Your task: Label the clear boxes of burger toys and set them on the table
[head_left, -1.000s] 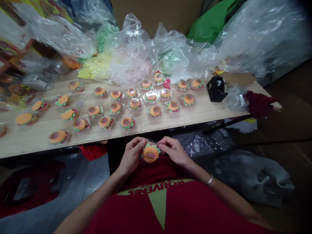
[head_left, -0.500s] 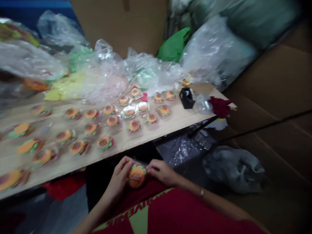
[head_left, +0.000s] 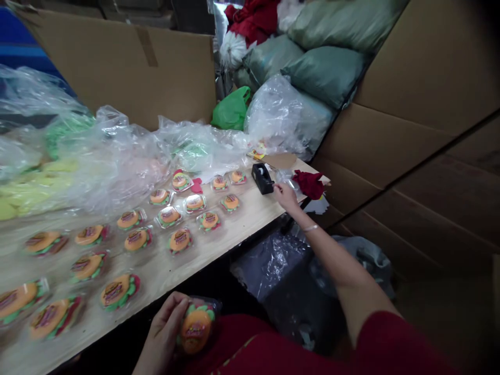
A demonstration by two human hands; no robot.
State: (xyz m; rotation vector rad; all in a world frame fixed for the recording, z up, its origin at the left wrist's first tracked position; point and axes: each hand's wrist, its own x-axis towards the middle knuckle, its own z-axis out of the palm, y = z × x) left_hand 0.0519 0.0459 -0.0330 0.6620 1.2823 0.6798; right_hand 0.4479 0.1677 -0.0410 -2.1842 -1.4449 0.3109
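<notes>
In my left hand [head_left: 169,324] is a clear plastic clamshell pack holding a toy burger [head_left: 196,329], gripped by its edge near my lap at the table's front. The burger has an orange bun, a printed label, and green and red layers. My right arm is stretched out to the far right end of the table. There my right hand [head_left: 286,196] pinches at the front end of a black tape dispenser [head_left: 262,178], fingers closed at its cutting edge; the clear tape itself hardly shows. More packed toy burgers [head_left: 180,240] stand in loose rows across the wooden table [head_left: 219,250].
Clear plastic bags [head_left: 117,156] with yellow, pink and green pieces lie along the back. A dark red cloth [head_left: 308,183] rests on the right corner. Behind stand a green bag [head_left: 231,108], stuffed sacks [head_left: 320,73] and a cardboard sheet [head_left: 117,67]. Plastic sheeting [head_left: 273,260] lies below the edge.
My right hand has let go of the burger pack and reached right to the tape dispenser. My left hand still holds the pack. The view has shifted to the right.
</notes>
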